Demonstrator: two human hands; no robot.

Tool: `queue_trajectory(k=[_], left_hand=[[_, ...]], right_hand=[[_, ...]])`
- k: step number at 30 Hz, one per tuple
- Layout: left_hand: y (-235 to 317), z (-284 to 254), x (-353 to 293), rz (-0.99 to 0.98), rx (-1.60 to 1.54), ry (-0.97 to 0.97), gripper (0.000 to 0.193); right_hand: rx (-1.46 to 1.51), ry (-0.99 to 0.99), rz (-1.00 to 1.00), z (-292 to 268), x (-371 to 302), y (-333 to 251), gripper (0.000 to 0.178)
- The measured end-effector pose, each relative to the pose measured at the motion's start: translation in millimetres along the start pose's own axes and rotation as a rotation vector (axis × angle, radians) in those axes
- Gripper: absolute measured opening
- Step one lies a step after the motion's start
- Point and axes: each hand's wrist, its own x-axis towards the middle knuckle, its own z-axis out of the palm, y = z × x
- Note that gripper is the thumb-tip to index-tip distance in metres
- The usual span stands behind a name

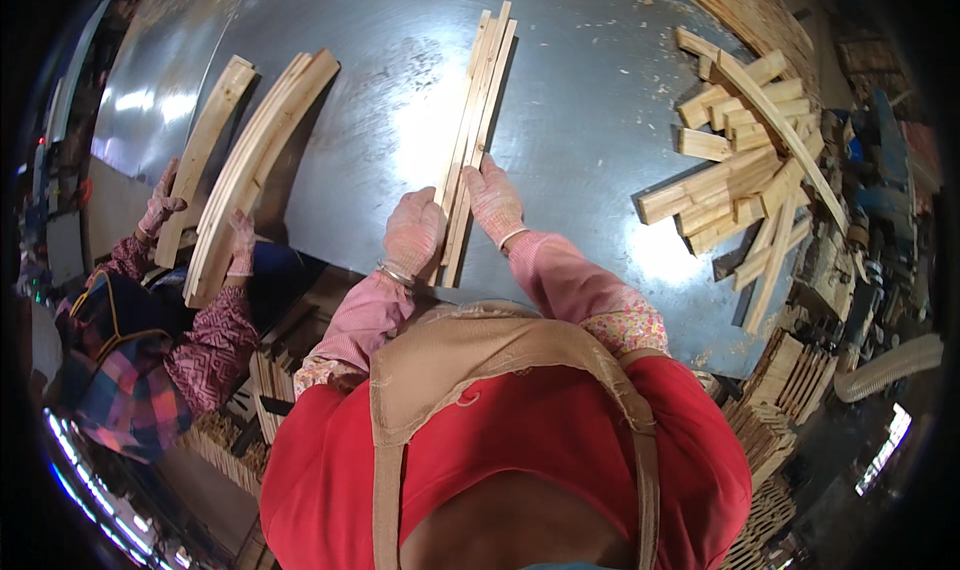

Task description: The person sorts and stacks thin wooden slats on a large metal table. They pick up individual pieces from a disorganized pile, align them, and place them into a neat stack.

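Observation:
Several long, thin wooden strips [483, 80] lie side by side on the metal table in front of me, pointing away from my body, their far ends slightly staggered. My left hand [415, 232], in a pale glove, closes on their near part from the left. From the right, and a little farther along, my right hand [495, 200], also gloved, grips the same strips with its fingers against their edge. The near ends stick out between my wrists. Part of each hand's fingers is hidden by the strips and the backs of the gloves.
A co-worker [130, 360] at the left has gloved hands on a bundle of wooden strips [260, 150] and a single board [210, 130]. A loose pile of wood pieces [735, 180] covers the table's [590, 100] right side. Stacked wood [785, 380] and a ribbed hose [890, 370] stand lower right.

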Motion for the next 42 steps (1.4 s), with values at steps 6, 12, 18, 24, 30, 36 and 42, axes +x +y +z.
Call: queue_trajectory(k=[6,12,18,24,30,36,42], left_hand=[[-7,-38,-7,-0.169,-0.481,-0.222,0.054],[-43,-27,-1,-0.060,-0.387,-0.182,0.062],[-34,-27,4,-0.148,-0.011,-0.186,0.068],[-25,-74,-5,-0.292,-0.100,0.100,0.046],[-40,-113,20,-0.115,0.163,-0.122,0.055],[-24,-101,13,-0.256,0.141,-0.179,0.077],[-51,-116,11,-0.149,-0.099,-0.165,0.078]], right_hand=[[0.140,-0.182,-0.013,12,16,-18,0.076],[0.111,-0.249,-0.001,-2,27,-15,0.079],[0.072,-0.276,-0.046,-25,46,33,0.078],[0.170,0.252,-0.007,-72,52,45,0.057],[-0.178,-0.225,-0.043,4,48,-63,0.057],[-0.780,0.015,-0.474,37,30,-75,0.078],[-0.701,0.472,-0.053,2,59,-16,0.100]])
